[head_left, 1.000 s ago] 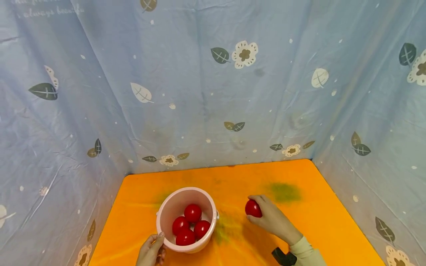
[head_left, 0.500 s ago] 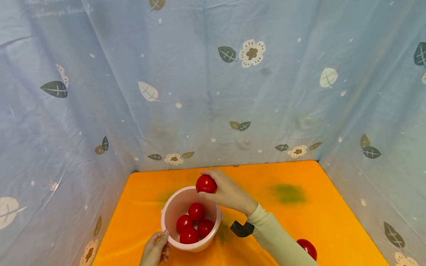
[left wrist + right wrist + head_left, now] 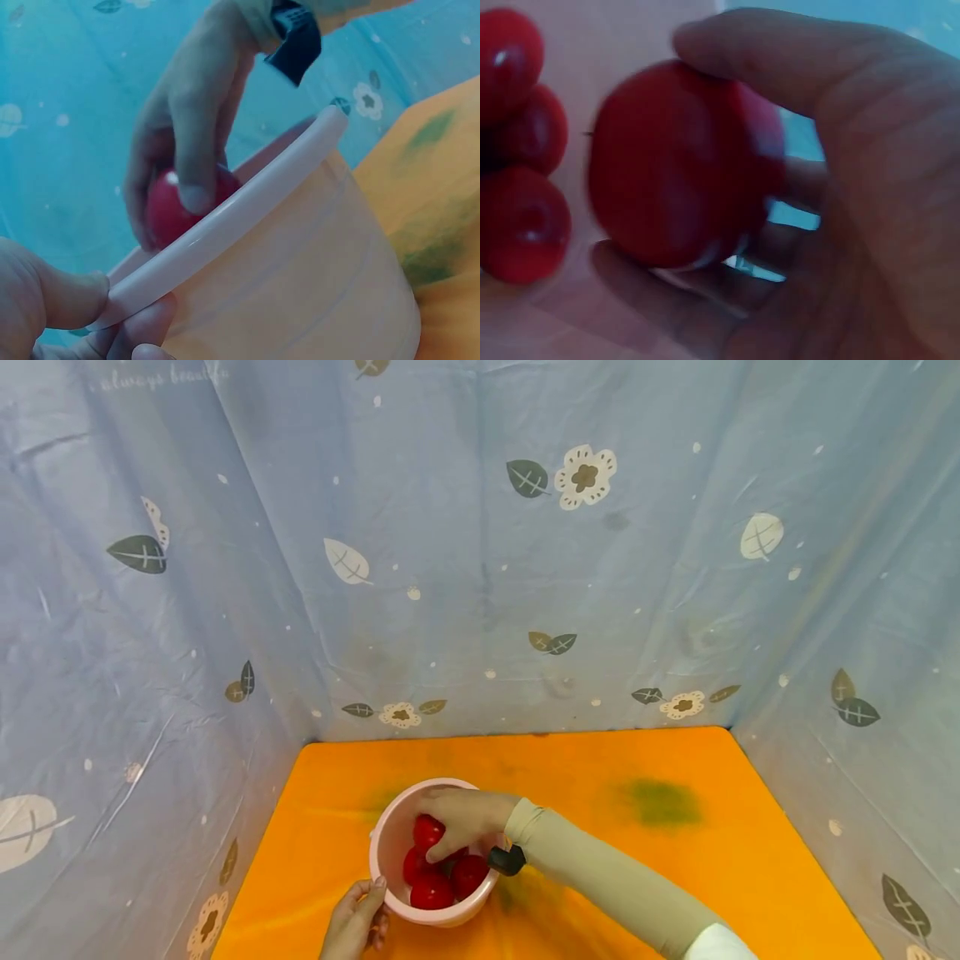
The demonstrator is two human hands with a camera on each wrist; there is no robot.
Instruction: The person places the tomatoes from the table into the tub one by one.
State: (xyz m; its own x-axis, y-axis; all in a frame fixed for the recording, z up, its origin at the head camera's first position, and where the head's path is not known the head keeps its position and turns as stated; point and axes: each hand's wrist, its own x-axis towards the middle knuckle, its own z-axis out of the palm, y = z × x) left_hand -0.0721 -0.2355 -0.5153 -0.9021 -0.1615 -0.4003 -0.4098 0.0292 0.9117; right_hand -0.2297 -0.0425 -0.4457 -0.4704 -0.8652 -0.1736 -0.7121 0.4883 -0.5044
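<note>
An orange table fills the lower part of the head view, its back corners rounded. A green smudge marks it toward the right, and a fainter, yellowish-green patch shows beside the bucket. Behind and on both sides hangs a blue-grey curtain, creased and softly folded, printed with dark, brown and white leaves and pale flowers; white lettering runs across its upper left.

The held ball is round, smooth and plain red, with a dull sheen, darker and a little blurred in the right wrist view. It is inside the mouth of the pale pink bucket, above the other red balls, which are glossy, with small bright highlights.

The right hand holds the ball, thumb on one side and fingers spread round the other. A black strap sits at that wrist, by a beige sleeve. The left hand pinches the bucket's near left rim, thumb on the outer edge and fingers underneath.
</note>
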